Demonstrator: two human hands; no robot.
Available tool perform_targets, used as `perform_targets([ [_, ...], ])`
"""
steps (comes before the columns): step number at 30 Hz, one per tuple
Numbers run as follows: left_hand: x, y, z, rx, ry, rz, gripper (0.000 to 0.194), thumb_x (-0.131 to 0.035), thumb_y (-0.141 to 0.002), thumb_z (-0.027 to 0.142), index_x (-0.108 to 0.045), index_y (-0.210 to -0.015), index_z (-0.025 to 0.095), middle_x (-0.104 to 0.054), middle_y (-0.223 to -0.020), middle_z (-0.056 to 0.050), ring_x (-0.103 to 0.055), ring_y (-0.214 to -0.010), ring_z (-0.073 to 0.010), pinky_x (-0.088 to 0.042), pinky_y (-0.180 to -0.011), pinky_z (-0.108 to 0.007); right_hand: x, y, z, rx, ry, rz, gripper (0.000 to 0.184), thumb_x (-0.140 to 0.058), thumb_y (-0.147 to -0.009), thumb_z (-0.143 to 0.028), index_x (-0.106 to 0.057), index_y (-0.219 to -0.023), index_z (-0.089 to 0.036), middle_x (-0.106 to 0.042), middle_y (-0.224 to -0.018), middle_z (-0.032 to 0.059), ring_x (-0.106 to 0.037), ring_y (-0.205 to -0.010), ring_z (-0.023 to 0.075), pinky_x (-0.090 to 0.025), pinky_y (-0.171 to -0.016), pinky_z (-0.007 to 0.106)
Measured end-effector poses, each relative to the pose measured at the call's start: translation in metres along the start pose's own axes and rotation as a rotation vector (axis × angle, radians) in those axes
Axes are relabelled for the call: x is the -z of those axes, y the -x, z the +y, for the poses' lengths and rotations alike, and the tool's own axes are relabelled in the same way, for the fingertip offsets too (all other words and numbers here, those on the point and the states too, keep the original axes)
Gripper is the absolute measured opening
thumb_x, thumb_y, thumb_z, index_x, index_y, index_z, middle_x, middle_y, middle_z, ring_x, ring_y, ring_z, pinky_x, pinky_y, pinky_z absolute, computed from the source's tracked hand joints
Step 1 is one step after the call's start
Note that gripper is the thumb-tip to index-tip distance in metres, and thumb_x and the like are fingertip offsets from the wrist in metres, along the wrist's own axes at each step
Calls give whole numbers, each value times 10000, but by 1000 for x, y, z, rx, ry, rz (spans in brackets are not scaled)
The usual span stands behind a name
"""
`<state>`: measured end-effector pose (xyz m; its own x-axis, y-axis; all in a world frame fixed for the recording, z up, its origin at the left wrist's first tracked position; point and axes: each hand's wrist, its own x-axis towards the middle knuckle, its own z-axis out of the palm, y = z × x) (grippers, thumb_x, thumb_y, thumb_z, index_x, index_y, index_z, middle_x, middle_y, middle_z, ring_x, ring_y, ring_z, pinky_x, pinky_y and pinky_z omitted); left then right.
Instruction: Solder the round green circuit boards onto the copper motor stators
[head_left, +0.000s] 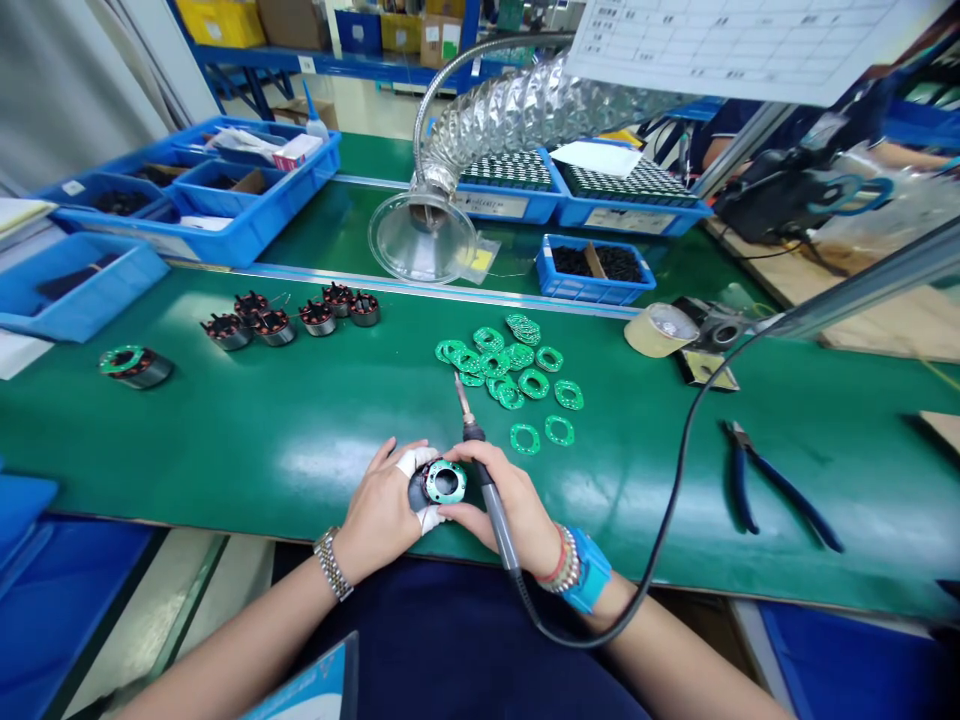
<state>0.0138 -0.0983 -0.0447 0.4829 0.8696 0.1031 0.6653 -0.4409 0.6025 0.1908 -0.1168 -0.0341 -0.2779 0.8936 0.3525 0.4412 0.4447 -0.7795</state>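
Note:
My left hand point(386, 500), with white covers on some fingertips, is closed round a motor stator point(420, 492) near the front edge of the bench. A green ring-shaped circuit board point(448, 482) sits on the stator's end, facing up. My right hand point(517, 500) has a soldering iron point(491, 495) resting in it, tip pointing away from me. Its thumb and forefinger also touch the ring board's edge. Beyond the iron's tip lies a loose pile of green ring boards point(491, 362). Several copper-wound stators point(274, 327) stand farther left, and one stator with a green board point(136, 366) stands apart.
A fume extractor hood point(422, 238) hangs over the bench. Blue bins point(247, 230) line the back left; a small bin of black parts point(595, 288) is behind the boards. Tape roll point(660, 330) and cutting pliers point(780, 485) lie right. The iron's cable point(679, 470) loops over my right forearm.

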Motion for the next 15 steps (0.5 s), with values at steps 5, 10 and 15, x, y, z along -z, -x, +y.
perform_targets([
  [5, 1, 0, 0, 3, -24, -13, 465, -622, -703, 355, -470, -1115, 202, -587, -1135, -84, -488, -1131, -231, -240, -1047, -485, -3, 0, 2, -28, -79, 39, 494, -705, -688, -304, -438, -1096, -224, -574, -997, 52, -570, -916, 184, -465, -838, 328],
  [10, 2, -1, 1, 3, -44, -23, 462, -613, -716, 347, -447, -1119, 193, -585, -1144, -84, -481, -1143, -217, -229, -1059, -468, -5, 0, 1, -24, -126, 80, 518, -726, -663, -291, -433, -1085, -229, -567, -982, 33, -554, -901, 173, -458, -822, 310],
  [15, 2, -2, 0, -15, -60, -4, 436, -597, -721, 323, -442, -1108, 196, -589, -1129, -83, -494, -1125, -222, -235, -1050, -486, -1, -1, -11, 0, -24, 46, 439, -657, -725, -228, -431, -1101, -215, -550, -973, 47, -510, -865, 183, -457, -768, 318],
])
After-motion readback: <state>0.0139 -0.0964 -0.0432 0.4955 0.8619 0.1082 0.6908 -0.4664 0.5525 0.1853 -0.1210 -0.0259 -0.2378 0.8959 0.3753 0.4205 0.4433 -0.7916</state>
